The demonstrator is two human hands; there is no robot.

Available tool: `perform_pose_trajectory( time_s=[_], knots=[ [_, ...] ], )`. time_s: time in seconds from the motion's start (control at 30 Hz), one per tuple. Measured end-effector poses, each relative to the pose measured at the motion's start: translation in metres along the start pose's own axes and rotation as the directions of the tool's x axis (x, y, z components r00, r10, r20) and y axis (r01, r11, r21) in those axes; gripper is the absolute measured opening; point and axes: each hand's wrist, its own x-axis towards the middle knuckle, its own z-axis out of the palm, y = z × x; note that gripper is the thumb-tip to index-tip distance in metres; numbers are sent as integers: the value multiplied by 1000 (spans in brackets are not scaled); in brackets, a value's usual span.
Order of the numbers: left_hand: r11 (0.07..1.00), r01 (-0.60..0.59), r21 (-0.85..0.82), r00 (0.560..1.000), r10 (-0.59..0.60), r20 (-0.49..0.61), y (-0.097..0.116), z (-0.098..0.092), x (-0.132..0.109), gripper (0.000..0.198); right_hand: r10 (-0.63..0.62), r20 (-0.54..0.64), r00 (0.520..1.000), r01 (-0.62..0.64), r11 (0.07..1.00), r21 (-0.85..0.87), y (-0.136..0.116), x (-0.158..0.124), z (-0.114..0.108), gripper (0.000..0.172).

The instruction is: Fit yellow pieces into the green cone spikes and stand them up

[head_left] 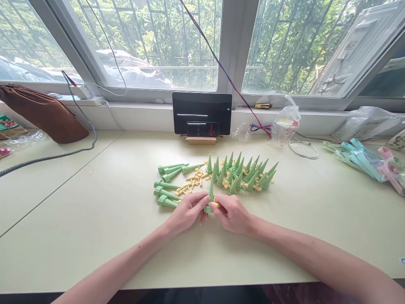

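Note:
My left hand (190, 210) is closed around a green plastic watering spike (211, 191), which stands point up with its wide cap at the bottom. Between the fingers of my right hand (233, 212) is a small yellow valve (216, 204), set against the side of that spike near its base. Whether the two are joined is hidden by my fingers. Loose green spikes (166, 185) lie on their sides to the left. Beyond my hands is a scatter of yellow valves (191, 182). A group of upright spikes (238, 173) with yellow valves stands at the right.
A black tablet (202, 107) with a phone (202, 129) before it leans at the back of the table (104, 202). Far right lie bagged pastel plastic items (363, 158) and a coiled white cable (303, 150). A brown pouch (47, 112) and dark cord (68, 153) are at left.

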Motion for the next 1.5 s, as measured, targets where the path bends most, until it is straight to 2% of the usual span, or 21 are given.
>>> perform_pose_trajectory(
  time_s=[0.27,0.47,0.73,0.87,1.0,1.1,1.23,1.5],
  knots=[
    [999,-11,37,999,12,-30,1,2,0,35,28,-10,1000,-28,1000,-11,1,0,0,28],
    [975,-60,213,990,86,-114,3,2,-1,27,64,-17,998,-65,997,-49,2,2,0,30],
    [824,-68,563,951,224,-213,-2,-6,0,21,168,-51,985,-171,982,-77,4,1,2,37],
    [747,-53,663,931,277,-237,-1,-5,-1,19,189,-89,978,-197,977,-86,2,3,1,35],
    [777,-23,629,924,256,-283,2,-3,-3,20,205,-127,970,-217,972,-88,1,3,1,34],
    [803,4,596,933,212,-292,4,-2,-5,28,223,-147,964,-236,969,-79,1,3,1,36],
    [761,50,647,948,168,-271,4,0,-6,39,224,-141,964,-237,968,-79,3,3,0,36],
    [653,54,755,954,189,-232,1,-2,-5,15,223,-83,971,-231,968,-101,3,3,1,38]
  ],
)
